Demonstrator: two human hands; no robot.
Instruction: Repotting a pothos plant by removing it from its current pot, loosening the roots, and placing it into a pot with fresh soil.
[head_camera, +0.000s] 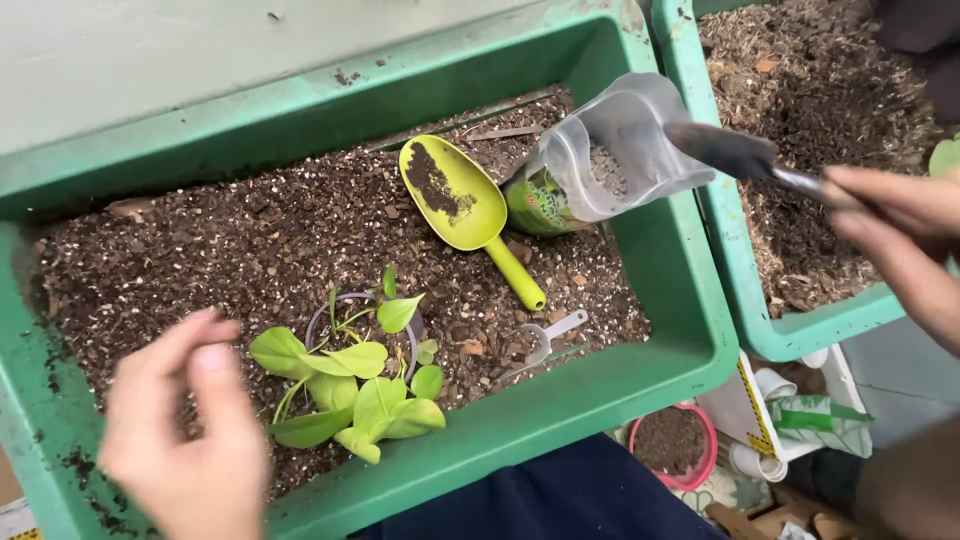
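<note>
Green plastic makes up the two rectangular tubs we count; the nearer big green tub (640, 300) serves as our landmark. Inside it, on coarse dark soil, lie one lime plastic scoop (458, 205), one small clear measuring spoon (545, 340) and one leafy potted seedling (350, 375). Our left hand (185, 440) hovers loosely open beside the seedling. Our right hand (890, 225) grips one dark metal trowel (735, 155) over the tub's far-right rim, touching one clear cut plastic bottle (610, 150).
</note>
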